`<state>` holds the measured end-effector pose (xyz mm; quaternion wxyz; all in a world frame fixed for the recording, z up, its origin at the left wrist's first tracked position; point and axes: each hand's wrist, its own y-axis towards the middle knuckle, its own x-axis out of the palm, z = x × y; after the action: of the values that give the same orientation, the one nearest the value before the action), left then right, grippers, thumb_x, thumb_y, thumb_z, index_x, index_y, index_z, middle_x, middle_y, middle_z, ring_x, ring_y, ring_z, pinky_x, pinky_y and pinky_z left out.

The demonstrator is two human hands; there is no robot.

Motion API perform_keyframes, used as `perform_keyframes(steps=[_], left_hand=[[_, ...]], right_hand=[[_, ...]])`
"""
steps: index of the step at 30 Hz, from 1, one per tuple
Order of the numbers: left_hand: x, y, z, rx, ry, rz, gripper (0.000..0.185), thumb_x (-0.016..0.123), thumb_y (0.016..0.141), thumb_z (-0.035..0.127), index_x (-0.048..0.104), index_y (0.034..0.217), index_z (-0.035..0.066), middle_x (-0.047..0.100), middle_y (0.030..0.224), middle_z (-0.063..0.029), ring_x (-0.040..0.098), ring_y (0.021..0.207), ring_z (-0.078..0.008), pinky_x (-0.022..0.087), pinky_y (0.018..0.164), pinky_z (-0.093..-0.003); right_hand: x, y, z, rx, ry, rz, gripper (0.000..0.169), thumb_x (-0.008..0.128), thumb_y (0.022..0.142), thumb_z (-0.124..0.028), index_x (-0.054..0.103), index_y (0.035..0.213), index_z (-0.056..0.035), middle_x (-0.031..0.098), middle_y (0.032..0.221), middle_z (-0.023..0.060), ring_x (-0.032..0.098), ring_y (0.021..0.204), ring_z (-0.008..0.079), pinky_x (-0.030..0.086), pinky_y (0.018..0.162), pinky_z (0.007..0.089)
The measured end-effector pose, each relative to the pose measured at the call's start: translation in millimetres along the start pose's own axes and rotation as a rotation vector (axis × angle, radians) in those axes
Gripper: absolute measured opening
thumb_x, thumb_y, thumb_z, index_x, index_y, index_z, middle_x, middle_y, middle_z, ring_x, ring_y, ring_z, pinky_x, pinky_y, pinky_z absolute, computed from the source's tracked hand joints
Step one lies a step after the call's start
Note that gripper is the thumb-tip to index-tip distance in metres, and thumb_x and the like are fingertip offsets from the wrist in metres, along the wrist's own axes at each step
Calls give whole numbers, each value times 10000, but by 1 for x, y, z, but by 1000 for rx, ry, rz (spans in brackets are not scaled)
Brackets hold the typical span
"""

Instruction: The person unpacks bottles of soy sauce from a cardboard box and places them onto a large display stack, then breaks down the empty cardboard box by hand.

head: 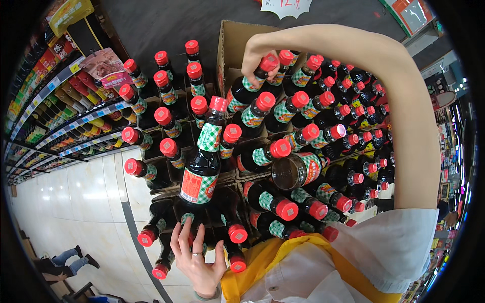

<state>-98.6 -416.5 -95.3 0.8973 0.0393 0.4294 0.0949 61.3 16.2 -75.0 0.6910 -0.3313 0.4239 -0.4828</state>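
Observation:
My right hand (254,68) reaches over the far side of the display and grips a dark soy sauce-type bottle (238,94) by its neck, just under the red cap. My left hand (199,257), a ring on one finger, is spread over the near bottles with fingers apart. A red cap partly shows behind those fingers; whether they touch it is unclear. Beyond my left hand, a full dark bottle (200,178) with green-checked labels rests higher than the bottles around it. Another bottle (297,170) lies on its side across the others, its base towards me.
Divided cardboard cartons (231,175) hold many red-capped bottles. One carton's flap (242,45) stands up at the back. Stocked shelves (75,113) line the left, above a tiled floor (91,197). A person's legs (72,259) show at lower left. A price sign (287,7) hangs at the top.

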Motion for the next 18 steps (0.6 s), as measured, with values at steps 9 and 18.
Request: perform_keyframes(steps=[9, 18], left_hand=[[1, 3, 0, -22, -21, -20, 447, 668, 663, 97, 578, 1095, 28, 514, 1226, -184, 427, 1159, -418, 373, 942, -485], [-7, 14, 14, 64, 105, -46, 382, 685, 746, 113, 586, 1108, 44, 544, 1201, -160, 517, 1037, -356, 451, 864, -400]], right_hand=[[-46, 26, 24, -519, 225, 60, 536, 413, 898, -325, 378, 1253, 76, 442, 1276, 238, 580, 975, 270, 490, 840, 423], [-17, 124, -12, -729, 322, -153, 316, 526, 789, -230, 560, 1053, -61, 617, 996, 44, 553, 834, 162, 435, 766, 336]])
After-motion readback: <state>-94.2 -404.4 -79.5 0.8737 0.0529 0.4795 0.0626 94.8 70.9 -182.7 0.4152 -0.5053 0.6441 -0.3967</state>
